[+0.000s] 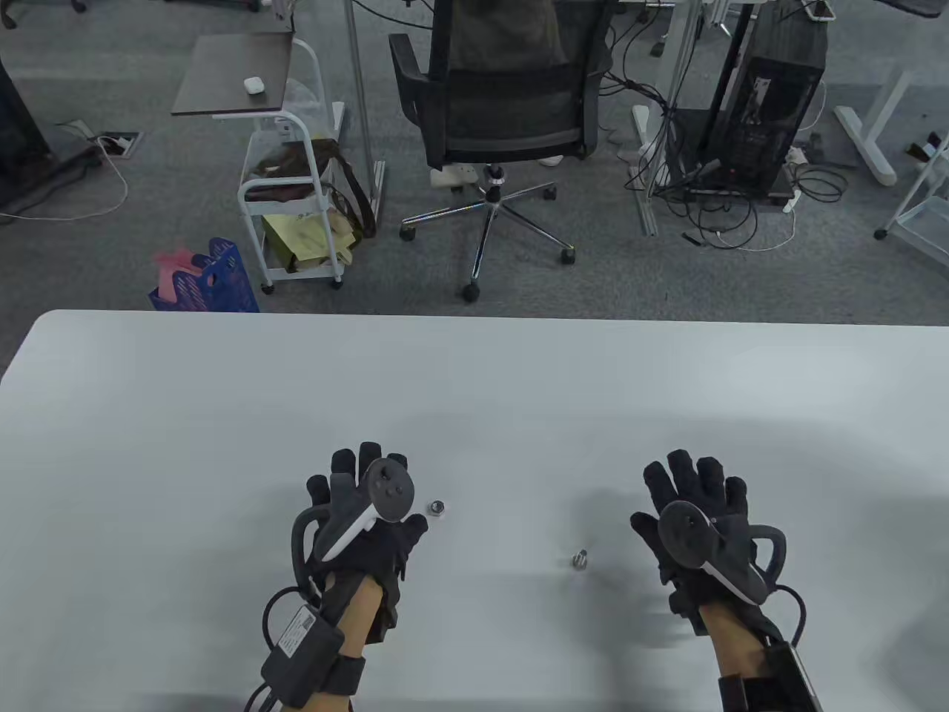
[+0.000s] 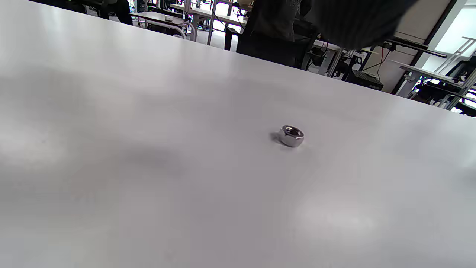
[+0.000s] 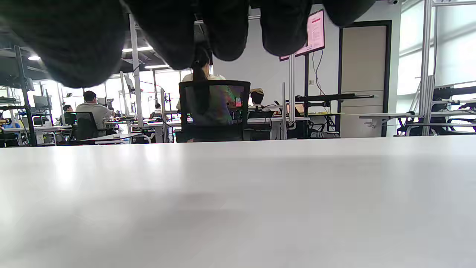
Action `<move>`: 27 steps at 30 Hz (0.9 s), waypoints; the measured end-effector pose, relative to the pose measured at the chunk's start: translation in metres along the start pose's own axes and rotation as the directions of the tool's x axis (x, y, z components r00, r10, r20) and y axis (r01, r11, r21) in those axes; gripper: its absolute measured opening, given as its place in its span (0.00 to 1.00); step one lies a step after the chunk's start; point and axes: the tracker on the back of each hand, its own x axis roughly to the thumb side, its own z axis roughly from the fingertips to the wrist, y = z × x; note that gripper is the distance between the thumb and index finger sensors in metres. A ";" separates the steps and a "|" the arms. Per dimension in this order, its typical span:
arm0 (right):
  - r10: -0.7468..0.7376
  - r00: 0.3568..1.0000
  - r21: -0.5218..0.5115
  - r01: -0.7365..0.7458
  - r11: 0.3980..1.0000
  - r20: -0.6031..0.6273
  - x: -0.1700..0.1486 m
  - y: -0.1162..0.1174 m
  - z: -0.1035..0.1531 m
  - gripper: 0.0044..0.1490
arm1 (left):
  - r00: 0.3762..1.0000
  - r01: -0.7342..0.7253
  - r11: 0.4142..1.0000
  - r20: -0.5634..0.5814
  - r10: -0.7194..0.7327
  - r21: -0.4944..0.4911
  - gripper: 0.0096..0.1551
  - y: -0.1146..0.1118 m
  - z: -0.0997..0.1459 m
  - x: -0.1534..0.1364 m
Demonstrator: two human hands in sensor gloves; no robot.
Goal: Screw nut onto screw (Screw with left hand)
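Steel hexagonal nut (image 1: pixel 436 508) lies just right of the left hand (image 1: pixel 361 517), whose relaxed fingers (image 1: pixel 365 460) hold nothing; the short silver screw (image 1: pixel 580 558) lies left of the right hand (image 1: pixel 697 528), whose fingers (image 3: pixel 223 29) also spread empty. Pinching each piece squarely should ease thread alignment. Beyond the smooth pale grey desk (image 1: pixel 474 386), a black office chair (image 1: pixel 504 96) stands on grey carpet.

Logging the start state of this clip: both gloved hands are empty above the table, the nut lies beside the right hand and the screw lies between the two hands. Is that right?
One detail is off. The nut lies beside the left hand, not the right hand; the table view shows it. The rest stands: both hands are empty and the screw lies on the table between them.
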 end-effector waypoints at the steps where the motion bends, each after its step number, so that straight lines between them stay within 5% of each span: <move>1: -0.003 1.000 -0.004 0.003 1.000 0.005 0.001 -0.001 0.000 0.44 | 1.000 0.001 1.000 -0.001 -0.001 -0.003 0.51 0.000 0.000 0.000; 7: -0.080 0.995 -0.018 0.081 0.997 0.056 0.016 -0.006 0.001 0.43 | 0.999 -0.003 1.000 0.042 0.003 0.015 0.50 0.001 0.000 0.003; 13: -0.203 0.967 0.112 0.187 0.976 0.153 0.049 0.009 0.004 0.43 | 0.996 -0.029 1.000 0.083 0.028 0.010 0.50 -0.004 -0.003 0.007; 19: -0.178 0.964 0.275 0.120 0.954 0.196 0.076 0.036 0.009 0.43 | 0.997 -0.034 0.999 0.076 0.034 0.000 0.50 -0.002 -0.003 0.007; 27: -0.071 0.970 0.232 0.015 0.973 0.234 0.095 0.046 0.012 0.33 | 0.998 -0.049 0.998 0.044 0.050 -0.034 0.50 -0.005 -0.002 0.006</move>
